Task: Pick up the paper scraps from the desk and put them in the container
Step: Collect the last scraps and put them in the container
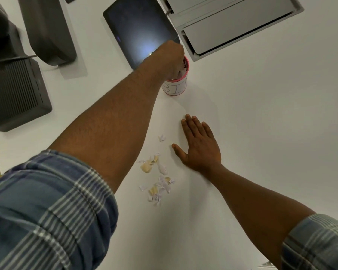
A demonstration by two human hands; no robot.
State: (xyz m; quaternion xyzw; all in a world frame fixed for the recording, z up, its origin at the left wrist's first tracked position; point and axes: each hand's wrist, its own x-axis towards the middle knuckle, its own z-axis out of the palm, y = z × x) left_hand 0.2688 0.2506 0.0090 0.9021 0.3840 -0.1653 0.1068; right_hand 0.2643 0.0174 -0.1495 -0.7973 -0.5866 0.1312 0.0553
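Your left hand is over the mouth of the pink-rimmed container, fingers dipped inside; whether they grip anything cannot be told. Paper is visible inside the container. Your right hand lies flat on the white desk, fingers straight, holding nothing. The remaining paper scraps lie loose on the desk just left of that hand, between your forearms.

Matt white desk; torn paper scraps; glossy tablet.
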